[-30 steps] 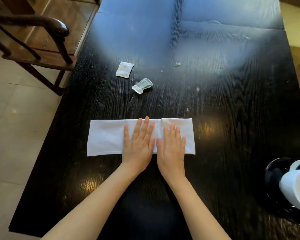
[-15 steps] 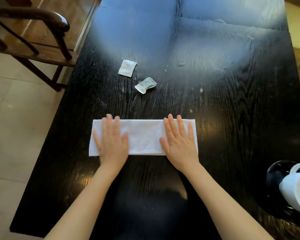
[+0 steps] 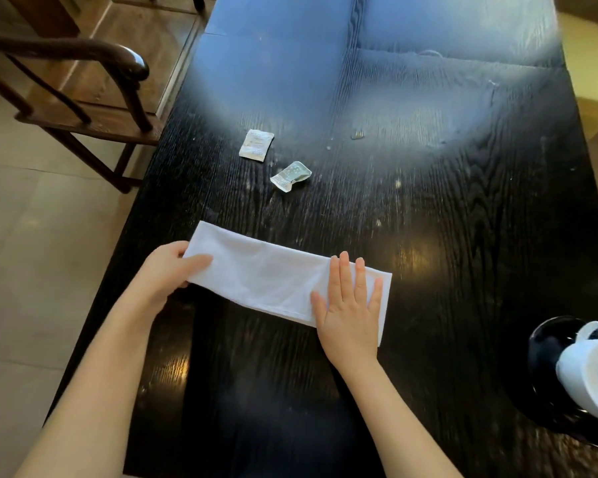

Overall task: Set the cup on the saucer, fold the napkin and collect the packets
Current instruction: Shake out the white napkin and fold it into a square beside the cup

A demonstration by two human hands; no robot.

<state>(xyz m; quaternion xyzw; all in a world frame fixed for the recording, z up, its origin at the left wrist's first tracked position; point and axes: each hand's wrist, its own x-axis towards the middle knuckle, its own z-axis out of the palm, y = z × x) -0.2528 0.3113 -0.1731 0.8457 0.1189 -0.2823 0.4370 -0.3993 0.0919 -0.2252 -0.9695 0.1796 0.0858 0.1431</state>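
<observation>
A white napkin (image 3: 270,274), folded into a long strip, lies on the black table (image 3: 428,236). My left hand (image 3: 168,274) pinches its left end, thumb on top and fingers under the cloth. My right hand (image 3: 351,305) lies flat with straight fingers pressing on the right end. Two small packets lie beyond the napkin: a flat white packet (image 3: 256,145) and a crumpled clear packet (image 3: 290,175). At the right edge a white cup (image 3: 591,374) stands on a black saucer (image 3: 546,343).
A dark wooden armchair (image 3: 83,88) stands on the tiled floor left of the table. Small crumbs (image 3: 358,134) dot the far middle of the tabletop. The table's left edge runs close to my left hand.
My left hand slid off the top of the napkin to its left end and took hold of it. The right hand moved toward the right end. The strip now lies skewed.
</observation>
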